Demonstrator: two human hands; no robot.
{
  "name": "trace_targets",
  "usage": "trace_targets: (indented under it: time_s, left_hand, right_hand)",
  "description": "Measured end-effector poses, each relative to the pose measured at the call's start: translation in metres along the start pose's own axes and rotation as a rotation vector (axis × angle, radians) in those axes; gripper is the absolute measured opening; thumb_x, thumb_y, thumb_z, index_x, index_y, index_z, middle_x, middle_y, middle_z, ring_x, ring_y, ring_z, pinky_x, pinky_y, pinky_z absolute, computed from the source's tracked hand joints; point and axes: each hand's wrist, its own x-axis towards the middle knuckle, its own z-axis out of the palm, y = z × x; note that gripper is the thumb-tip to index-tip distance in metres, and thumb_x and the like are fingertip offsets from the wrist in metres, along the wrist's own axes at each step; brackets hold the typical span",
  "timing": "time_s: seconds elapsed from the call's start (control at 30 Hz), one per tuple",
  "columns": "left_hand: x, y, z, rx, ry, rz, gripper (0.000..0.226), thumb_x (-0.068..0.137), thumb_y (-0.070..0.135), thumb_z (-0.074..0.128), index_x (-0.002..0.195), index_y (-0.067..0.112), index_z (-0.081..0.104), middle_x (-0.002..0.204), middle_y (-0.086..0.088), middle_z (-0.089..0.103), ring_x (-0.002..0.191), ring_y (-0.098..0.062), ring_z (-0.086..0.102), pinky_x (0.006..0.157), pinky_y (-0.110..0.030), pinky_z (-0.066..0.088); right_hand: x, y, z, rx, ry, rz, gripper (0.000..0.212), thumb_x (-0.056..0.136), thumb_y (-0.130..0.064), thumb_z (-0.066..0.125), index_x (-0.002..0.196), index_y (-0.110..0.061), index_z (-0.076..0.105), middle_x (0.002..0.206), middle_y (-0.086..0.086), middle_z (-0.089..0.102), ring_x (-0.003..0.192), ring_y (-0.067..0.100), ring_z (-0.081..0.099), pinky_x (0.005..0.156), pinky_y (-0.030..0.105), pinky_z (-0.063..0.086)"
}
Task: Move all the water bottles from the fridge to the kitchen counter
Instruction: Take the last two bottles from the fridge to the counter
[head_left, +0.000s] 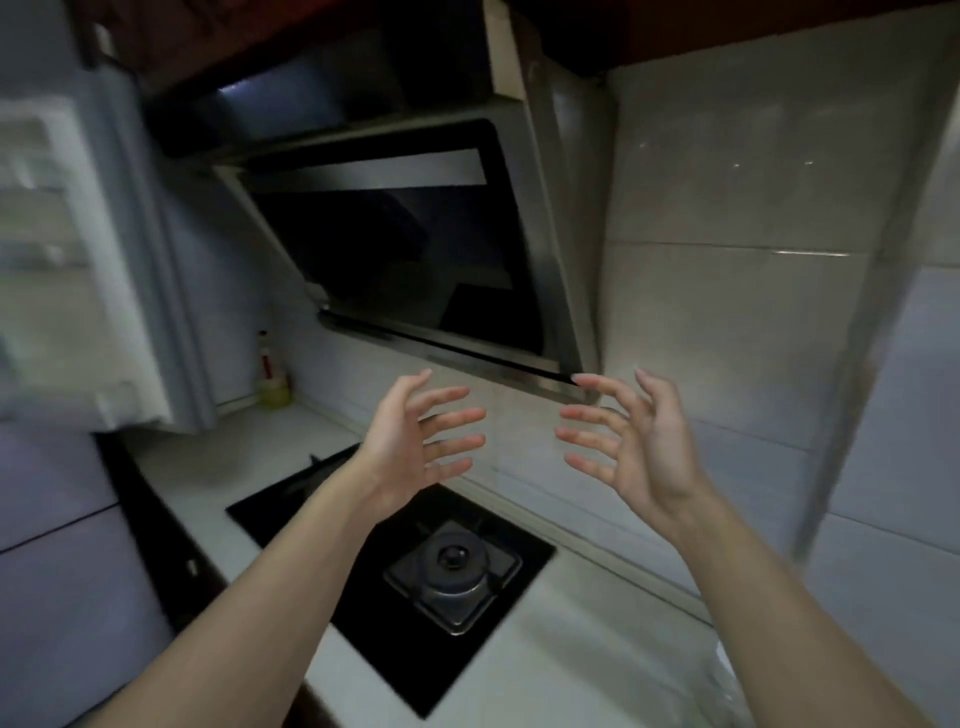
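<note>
My left hand and my right hand are raised in front of me above the stove, palms facing each other, fingers spread, holding nothing. The fridge door stands open at the far left, blurred, with white door shelves on its inner side. I cannot make out any water bottle on those shelves. The white kitchen counter runs from the fridge toward the lower right. At the bottom right edge lies something clear and glossy, too blurred to name.
A black glass hob with a gas burner is set into the counter. A slanted black range hood hangs above it. A small yellow bottle with a red label stands in the counter's back corner. Tiled wall fills the right.
</note>
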Motion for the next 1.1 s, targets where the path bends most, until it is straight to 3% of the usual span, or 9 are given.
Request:
trace_targets:
  time_s: [0.3, 0.43, 0.53, 0.67, 0.77, 0.9, 1.1]
  left_hand:
    - [-0.041, 0.018, -0.159, -0.059, 0.261, 0.084, 0.053, 0.093, 0.057, 0.046, 0.128, 0.022, 0.065, 0.118, -0.008, 0.076, 0.108, -0.034, 0.072, 0.104, -0.052, 0.05]
    - [-0.06, 0.034, -0.235, -0.079, 0.375, 0.101, 0.054, 0.093, 0.057, 0.045, 0.126, 0.02, 0.067, 0.119, -0.008, 0.076, 0.106, -0.033, 0.073, 0.094, -0.046, 0.055]
    - [-0.07, 0.045, -0.291, -0.075, 0.445, 0.121, 0.053, 0.094, 0.056, 0.044, 0.125, 0.02, 0.068, 0.119, -0.008, 0.075, 0.106, -0.033, 0.073, 0.097, -0.047, 0.053]
    - [-0.08, 0.061, -0.36, -0.063, 0.498, 0.137, 0.053, 0.095, 0.055, 0.044, 0.124, 0.019, 0.069, 0.117, -0.008, 0.076, 0.103, -0.032, 0.074, 0.104, -0.05, 0.049]
    - [-0.085, 0.072, -0.409, -0.061, 0.517, 0.154, 0.051, 0.096, 0.054, 0.043, 0.122, 0.018, 0.068, 0.117, -0.009, 0.076, 0.102, -0.032, 0.074, 0.097, -0.048, 0.053]
    - [-0.089, 0.083, -0.465, -0.067, 0.55, 0.158, 0.05, 0.095, 0.053, 0.045, 0.12, 0.018, 0.069, 0.114, -0.01, 0.077, 0.1, -0.032, 0.075, 0.085, -0.044, 0.056]
    - [-0.087, 0.088, -0.529, -0.088, 0.578, 0.141, 0.051, 0.096, 0.051, 0.045, 0.123, 0.014, 0.068, 0.114, -0.012, 0.077, 0.105, -0.035, 0.073, 0.093, -0.047, 0.053]
  right_hand:
    - [0.03, 0.062, 0.167, -0.05, -0.259, 0.098, 0.056, 0.098, -0.062, 0.035, 0.118, -0.025, 0.073, 0.12, 0.016, 0.072, 0.109, 0.034, 0.07, 0.083, 0.042, 0.053]
    - [0.037, 0.083, 0.247, -0.058, -0.36, 0.124, 0.055, 0.098, -0.06, 0.036, 0.117, -0.025, 0.073, 0.119, 0.015, 0.072, 0.109, 0.033, 0.071, 0.095, 0.049, 0.054]
    - [0.04, 0.099, 0.306, -0.074, -0.431, 0.139, 0.054, 0.098, -0.062, 0.037, 0.112, -0.028, 0.076, 0.115, 0.012, 0.074, 0.106, 0.031, 0.072, 0.096, 0.049, 0.054]
    - [0.045, 0.116, 0.384, -0.098, -0.499, 0.131, 0.054, 0.095, -0.066, 0.038, 0.108, -0.032, 0.077, 0.114, 0.009, 0.075, 0.102, 0.027, 0.074, 0.087, 0.043, 0.056]
    - [0.05, 0.128, 0.436, -0.108, -0.525, 0.117, 0.059, 0.09, -0.07, 0.039, 0.114, -0.03, 0.075, 0.114, 0.007, 0.076, 0.102, 0.025, 0.074, 0.082, 0.04, 0.056]
    - [0.057, 0.144, 0.492, -0.117, -0.554, 0.119, 0.056, 0.098, -0.064, 0.035, 0.117, -0.028, 0.073, 0.117, 0.01, 0.074, 0.107, 0.029, 0.072, 0.091, 0.044, 0.056]
    - [0.067, 0.165, 0.554, -0.094, -0.573, 0.165, 0.056, 0.1, -0.061, 0.034, 0.119, -0.024, 0.072, 0.121, 0.014, 0.072, 0.113, 0.035, 0.068, 0.1, 0.049, 0.052]
